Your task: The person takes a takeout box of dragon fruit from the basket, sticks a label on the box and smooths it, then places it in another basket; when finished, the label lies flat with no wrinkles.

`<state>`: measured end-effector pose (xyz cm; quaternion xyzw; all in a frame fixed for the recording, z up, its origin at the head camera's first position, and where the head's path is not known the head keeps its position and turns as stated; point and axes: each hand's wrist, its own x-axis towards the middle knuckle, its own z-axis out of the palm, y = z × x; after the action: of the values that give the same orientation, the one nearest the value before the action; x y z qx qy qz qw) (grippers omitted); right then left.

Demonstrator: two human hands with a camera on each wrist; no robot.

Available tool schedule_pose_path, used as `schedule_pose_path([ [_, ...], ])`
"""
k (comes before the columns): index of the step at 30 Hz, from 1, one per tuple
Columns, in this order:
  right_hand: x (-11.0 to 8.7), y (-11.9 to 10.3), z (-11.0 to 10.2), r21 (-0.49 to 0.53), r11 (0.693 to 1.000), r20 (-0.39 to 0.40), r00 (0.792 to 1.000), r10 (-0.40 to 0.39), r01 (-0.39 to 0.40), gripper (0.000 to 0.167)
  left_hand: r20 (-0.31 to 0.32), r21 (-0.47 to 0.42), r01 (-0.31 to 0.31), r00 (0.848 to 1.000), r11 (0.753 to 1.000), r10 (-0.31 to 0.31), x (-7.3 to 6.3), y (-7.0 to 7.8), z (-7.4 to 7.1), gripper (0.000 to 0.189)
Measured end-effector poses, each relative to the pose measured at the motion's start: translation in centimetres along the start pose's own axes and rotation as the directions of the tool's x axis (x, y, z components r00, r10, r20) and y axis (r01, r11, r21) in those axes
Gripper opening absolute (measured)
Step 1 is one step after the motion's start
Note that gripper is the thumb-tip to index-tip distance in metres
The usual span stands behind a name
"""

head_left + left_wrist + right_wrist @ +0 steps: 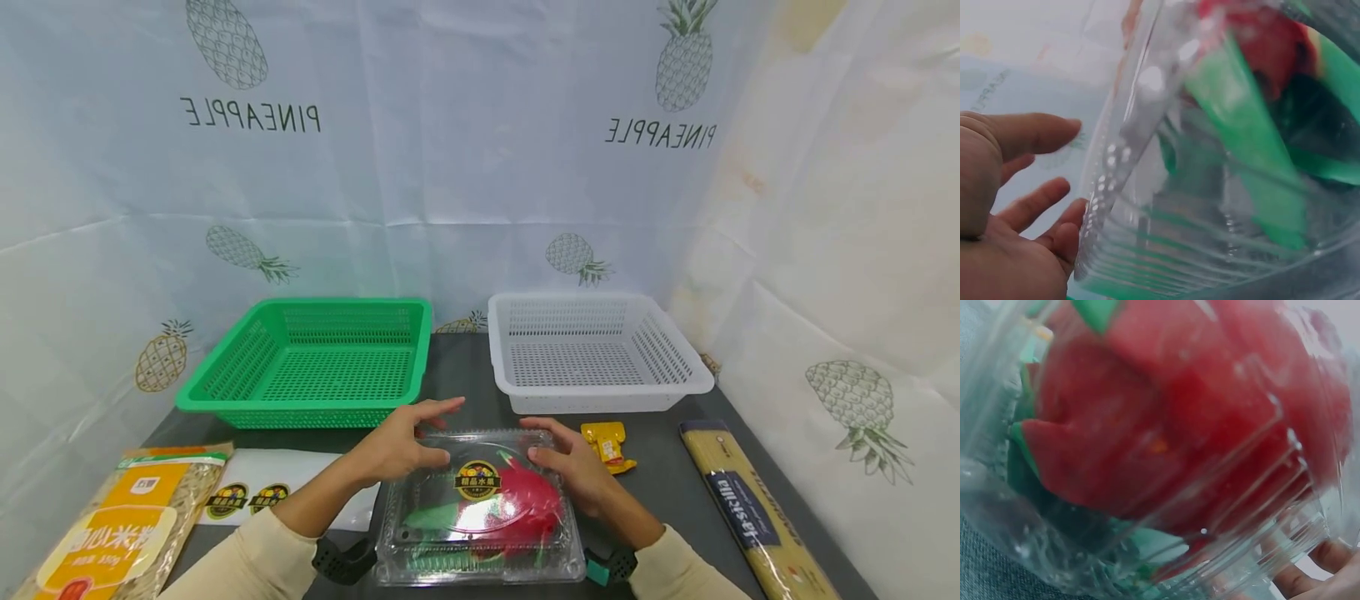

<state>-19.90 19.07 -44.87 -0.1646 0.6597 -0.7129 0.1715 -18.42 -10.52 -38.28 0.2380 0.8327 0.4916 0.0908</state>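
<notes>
A clear plastic clamshell fruit box point(420, 546) with its lid down lies at the front middle, a round black-and-gold sticker point(477, 481) on top. Inside it is a red dragon fruit point(525, 504) with green leaf tips, also seen through the plastic in the right wrist view. My left hand point(393, 446) is at the box's far left corner, fingers spread; in the left wrist view the thumb stands off the plastic while lower fingers meet the edge. At the far right corner, my right hand point(581, 471) holds the box, thumb by the lid, fingers partly hidden behind it.
Behind stand a green basket point(303, 417) and a white basket point(600, 400). A white sticker sheet point(300, 467) and a bag of grain flakes point(123, 525) lie left. Small yellow packets point(606, 442) and a pasta pack point(750, 508) lie right.
</notes>
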Motion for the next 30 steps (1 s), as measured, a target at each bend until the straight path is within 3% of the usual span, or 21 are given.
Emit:
schedule_pose_path([
  [3, -0.1, -0.1, 0.2, 0.004, 1.0, -0.015, 1.0, 0.014, -0.014, 0.052, -0.052, -0.064, -0.001, 0.999, 0.998, -0.002, -0.4, -0.1, -0.2, 0.069],
  [7, -0.1, -0.2, 0.3, 0.008, 1.0, -0.023, 1.0, 0.014, -0.014, 0.052, -0.089, -0.14, -0.054, 0.995, 0.989, 0.041, -0.8, -0.2, -0.7, 0.068],
  [16, -0.3, -0.3, 0.3, 0.035, 0.999, -0.011, 1.0, 0.013, -0.012, 0.052, -0.15, -0.23, -0.091, 0.987, 0.969, 0.058, -1.7, 0.1, -2.2, 0.073],
  [23, -0.1, -0.1, 0.1, 0.018, 1.0, -0.021, 1.0, 0.013, -0.013, 0.053, -0.181, -0.222, -0.128, 0.98, 0.967, 0.088, -2.0, 0.0, -3.3, 0.075],
  [30, -0.1, 0.2, 0.1, 0.028, 0.999, -0.009, 1.0, 0.016, -0.016, 0.051, -0.253, -0.187, -0.141, 0.963, 0.972, 0.091, -2.6, 0.0, -4.7, 0.076],
])
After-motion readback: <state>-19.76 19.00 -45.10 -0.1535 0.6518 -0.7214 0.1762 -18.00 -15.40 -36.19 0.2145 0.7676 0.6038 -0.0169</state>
